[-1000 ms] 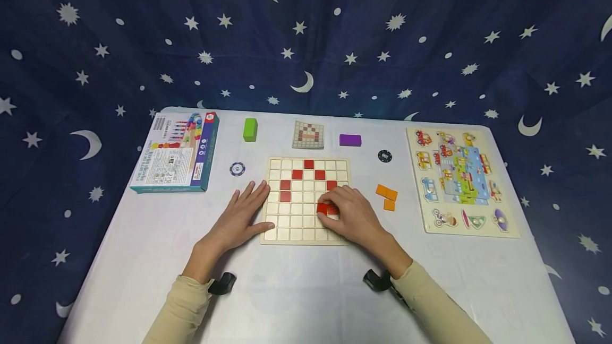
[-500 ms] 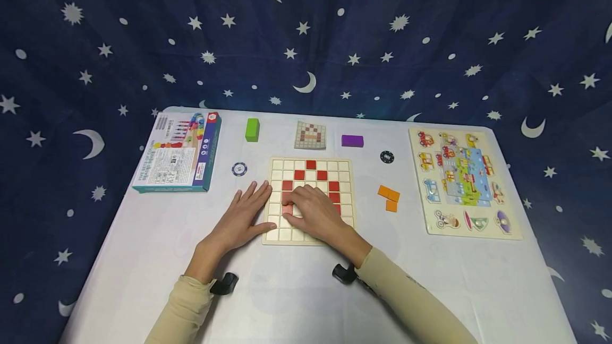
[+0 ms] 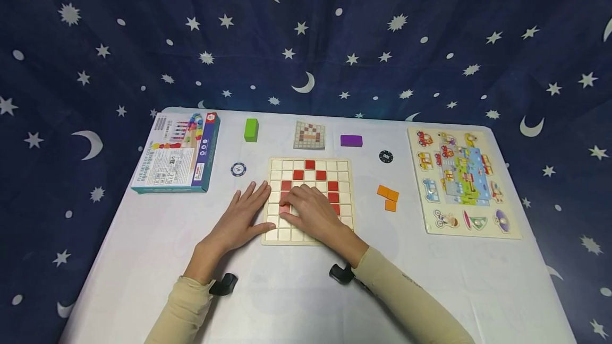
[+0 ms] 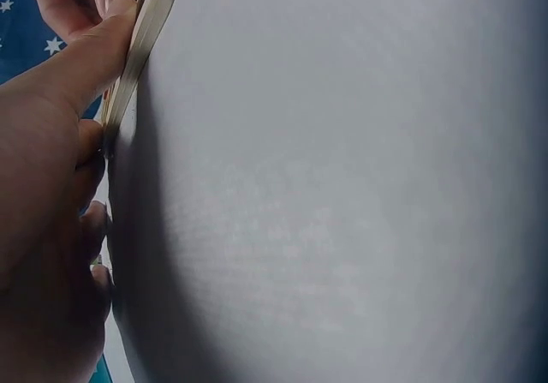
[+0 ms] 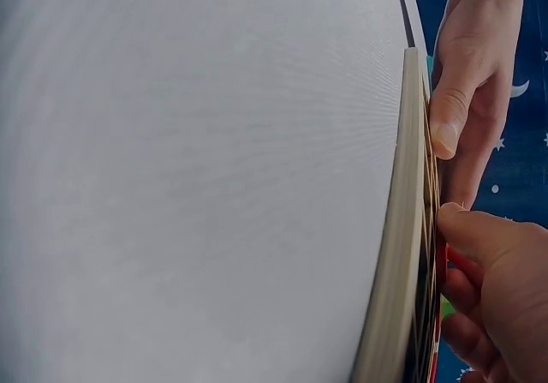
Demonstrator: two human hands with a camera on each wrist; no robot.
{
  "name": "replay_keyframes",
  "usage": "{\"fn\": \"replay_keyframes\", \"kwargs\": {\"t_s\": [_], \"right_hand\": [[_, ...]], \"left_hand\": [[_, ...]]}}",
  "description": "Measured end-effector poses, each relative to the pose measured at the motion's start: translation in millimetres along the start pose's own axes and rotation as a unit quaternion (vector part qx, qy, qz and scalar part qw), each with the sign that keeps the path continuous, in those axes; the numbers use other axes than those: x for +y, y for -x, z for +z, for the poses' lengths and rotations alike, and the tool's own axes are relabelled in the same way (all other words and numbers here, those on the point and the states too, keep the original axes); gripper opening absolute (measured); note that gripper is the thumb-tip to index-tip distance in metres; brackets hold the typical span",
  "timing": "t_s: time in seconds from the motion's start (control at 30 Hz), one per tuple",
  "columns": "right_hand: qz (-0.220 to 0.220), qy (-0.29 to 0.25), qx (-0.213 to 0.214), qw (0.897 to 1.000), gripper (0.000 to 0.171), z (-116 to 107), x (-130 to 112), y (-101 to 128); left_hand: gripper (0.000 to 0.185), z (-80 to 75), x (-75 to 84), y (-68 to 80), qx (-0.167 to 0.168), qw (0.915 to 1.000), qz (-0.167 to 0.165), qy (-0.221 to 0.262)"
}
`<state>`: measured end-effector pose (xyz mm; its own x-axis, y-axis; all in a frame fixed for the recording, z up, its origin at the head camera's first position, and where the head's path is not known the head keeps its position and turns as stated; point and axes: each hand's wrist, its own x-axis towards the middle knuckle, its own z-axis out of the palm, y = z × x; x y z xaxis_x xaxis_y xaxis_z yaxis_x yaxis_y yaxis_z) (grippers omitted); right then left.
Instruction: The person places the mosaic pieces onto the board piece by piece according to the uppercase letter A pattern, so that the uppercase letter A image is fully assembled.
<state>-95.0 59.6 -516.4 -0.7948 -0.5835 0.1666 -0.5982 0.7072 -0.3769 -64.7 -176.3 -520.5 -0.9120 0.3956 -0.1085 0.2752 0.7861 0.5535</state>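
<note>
A wooden grid board (image 3: 296, 235) lies on the white table, its cells filled with cream tiles and several red tiles (image 3: 333, 187) in a stepped, arch-like outline. My left hand (image 3: 241, 220) rests across the board's left edge with fingers spread and the thumb on its lower left corner. Over the middle of the board, my right hand (image 3: 313, 214) pinches a red square tile (image 3: 284, 209) between thumb and fingers, at the left side of the outline. The right wrist view shows my right thumb (image 5: 475, 229) low at the board's surface; my fingers partly cover the tile.
Behind the board stand a pattern card (image 3: 309, 135), a green block (image 3: 251, 130) and a purple block (image 3: 351, 140). Poker chips (image 3: 238, 169) flank it. Orange tiles (image 3: 390, 205) lie right, before a wooden vehicle puzzle (image 3: 432, 216). A boxed game (image 3: 167, 166) lies left.
My right hand has moved left across the board with the red tile, from the right side of the outline to the left side. My left hand has stayed in place.
</note>
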Motion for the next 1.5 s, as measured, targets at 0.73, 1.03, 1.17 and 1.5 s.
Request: {"fn": "replay_keyframes", "kwargs": {"t_s": [0.73,1.03,1.17,1.5], "right_hand": [[0.046,-0.048,0.052,0.996,0.018,-37,47,32],[0.152,0.003,0.103,0.983,0.023,-75,111,71],[0.201,0.034,0.1,0.974,0.027,-83,131,88],[0.213,0.052,0.092,0.971,0.029,-85,146,105]], "left_hand": [[0.096,0.4,0.8,0.3,-0.001,1.0,-0.003,0.007],[0.096,-0.1,1.0,0.6,-0.002,0.9999,-0.008,0.01],[0.096,-0.3,1.4,0.9,-0.003,0.9999,-0.008,0.011],[0.095,-1.6,2.9,1.5,-0.002,0.9999,-0.006,0.015]]}}
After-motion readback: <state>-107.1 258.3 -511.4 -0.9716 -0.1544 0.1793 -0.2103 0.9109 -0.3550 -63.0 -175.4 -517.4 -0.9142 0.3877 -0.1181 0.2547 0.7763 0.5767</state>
